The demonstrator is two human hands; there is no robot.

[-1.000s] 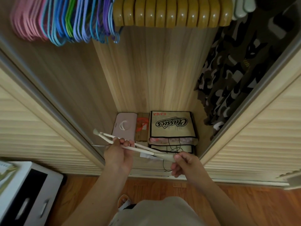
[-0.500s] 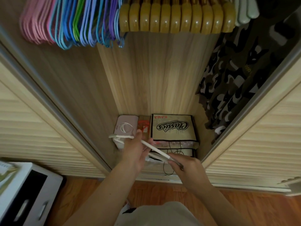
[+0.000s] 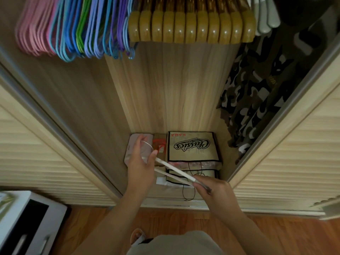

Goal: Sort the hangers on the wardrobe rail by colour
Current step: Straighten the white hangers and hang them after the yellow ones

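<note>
The left hand point(image 3: 140, 163) holds the thin white plastic hanger point(image 3: 173, 169) near its metal hook, fingers curled around it. The right hand point(image 3: 214, 190) pinches the other end of the same hanger. The hanger is low in front of the open wardrobe, above the beige printed bag point(image 3: 192, 147). Pink wire hangers point(image 3: 30, 32), blue and purple hangers point(image 3: 95, 30) and glossy wooden hangers point(image 3: 191, 28) hang above.
</note>
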